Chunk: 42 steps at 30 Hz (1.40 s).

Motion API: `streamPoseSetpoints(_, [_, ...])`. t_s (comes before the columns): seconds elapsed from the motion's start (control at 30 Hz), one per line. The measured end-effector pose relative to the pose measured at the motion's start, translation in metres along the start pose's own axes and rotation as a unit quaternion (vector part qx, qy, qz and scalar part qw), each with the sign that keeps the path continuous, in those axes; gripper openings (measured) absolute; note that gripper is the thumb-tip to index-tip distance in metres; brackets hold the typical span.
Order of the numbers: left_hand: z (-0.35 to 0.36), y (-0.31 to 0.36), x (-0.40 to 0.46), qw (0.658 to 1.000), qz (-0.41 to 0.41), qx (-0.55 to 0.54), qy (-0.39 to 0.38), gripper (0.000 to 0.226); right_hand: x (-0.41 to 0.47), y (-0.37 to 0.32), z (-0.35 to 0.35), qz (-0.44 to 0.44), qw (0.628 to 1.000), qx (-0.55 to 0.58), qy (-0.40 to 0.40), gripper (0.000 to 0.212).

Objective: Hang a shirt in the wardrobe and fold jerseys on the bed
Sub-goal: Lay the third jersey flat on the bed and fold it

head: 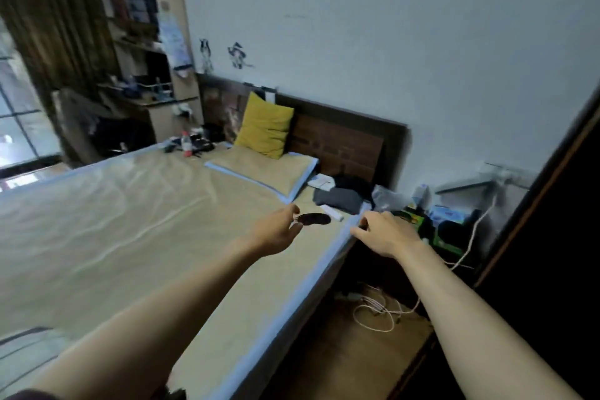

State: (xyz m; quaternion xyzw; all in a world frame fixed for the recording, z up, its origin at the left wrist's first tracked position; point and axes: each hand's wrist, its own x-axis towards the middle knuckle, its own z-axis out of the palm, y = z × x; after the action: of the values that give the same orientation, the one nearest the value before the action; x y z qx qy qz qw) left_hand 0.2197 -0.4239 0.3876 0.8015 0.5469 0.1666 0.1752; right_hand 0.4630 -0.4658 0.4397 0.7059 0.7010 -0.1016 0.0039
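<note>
You are reaching both arms toward the folded dark clothes (339,200) lying at one o'clock on the bed (130,237). Your left hand (276,232) is pinching a small dark object (315,218); your right hand (386,234), loosely curled and holding nothing, is nearer.

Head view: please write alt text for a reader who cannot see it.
Two bare arms reach over a bed toward folded dark clothes near its corner. The left hand is by a small dark object; the right hand hovers with loosely curled fingers. A yellow cushion leans on the headboard.
</note>
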Motion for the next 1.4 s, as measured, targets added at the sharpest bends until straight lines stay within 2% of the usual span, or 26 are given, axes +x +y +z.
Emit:
streamPoseSetpoints(0.17, [-0.079, -0.187, -0.087, 0.987, -0.152, 0.043, 0.031, 0.041, 0.051, -0.177, 0.043, -0.126, 0.991, -0.003, -0.042, 0.037])
streamPoseSetpoints(0.3, [-0.111, -0.295, -0.164, 0.965, -0.254, 0.050, 0.039, 0.043, 0.078, -0.302, 0.091, -0.217, 0.973, -0.024, -0.067, 0.044])
streamPoseSetpoints(0.43, [-0.097, -0.368, -0.228, 0.932, -0.362, 0.023, 0.018, 0.045, 0.093, -0.397, 0.144, -0.294, 0.950, -0.043, -0.101, 0.050])
streamPoseSetpoints(0.57, [-0.063, -0.403, -0.274, 0.890, -0.456, -0.010, -0.004, 0.049, 0.107, -0.460, 0.210, -0.359, 0.915, -0.069, -0.171, 0.054])
streamPoseSetpoints(0.83, [0.066, -0.449, -0.321, 0.764, -0.638, -0.084, -0.054, 0.072, 0.143, -0.509, 0.378, -0.446, 0.823, -0.104, -0.334, 0.062])
streamPoseSetpoints(0.9, [0.098, -0.460, -0.320, 0.736, -0.669, -0.094, -0.047, 0.082, 0.152, -0.509, 0.421, -0.451, 0.806, -0.088, -0.374, 0.069])
streamPoseSetpoints(0.97, [0.123, -0.472, -0.317, 0.716, -0.691, -0.098, -0.029, 0.091, 0.158, -0.509, 0.458, -0.475, 0.784, -0.061, -0.395, 0.086])
streamPoseSetpoints(1.0, [0.133, -0.476, -0.316, 0.709, -0.700, -0.088, -0.022, 0.090, 0.161, -0.509, 0.474, -0.489, 0.772, -0.043, -0.404, 0.096])
streamPoseSetpoints(1.07, [0.146, -0.485, -0.313, 0.696, -0.713, -0.086, -0.010, 0.067, 0.161, -0.510, 0.502, -0.498, 0.757, -0.023, -0.422, 0.109])
streamPoseSetpoints(1.1, [0.149, -0.486, -0.312, 0.690, -0.715, -0.111, 0.006, 0.051, 0.161, -0.512, 0.510, -0.494, 0.755, -0.024, -0.431, 0.104])
streamPoseSetpoints(1.13, [0.150, -0.486, -0.309, 0.682, -0.716, -0.150, 0.028, 0.036, 0.159, -0.513, 0.518, -0.488, 0.753, -0.031, -0.440, 0.085])
streamPoseSetpoints(1.2, [0.142, -0.480, -0.301, 0.663, -0.708, -0.232, 0.071, 0.018, 0.153, -0.512, 0.515, -0.473, 0.751, -0.031, -0.461, 0.024])
streamPoseSetpoints(1.3, [0.096, -0.461, -0.286, 0.641, -0.681, -0.332, 0.120, 0.012, 0.159, -0.516, 0.488, -0.464, 0.736, 0.034, -0.492, 0.043])
streamPoseSetpoints(1.4, [0.024, -0.444, -0.268, 0.649, -0.661, -0.357, 0.118, 0.011, 0.189, -0.529, 0.434, -0.435, 0.730, 0.102, -0.517, 0.040])
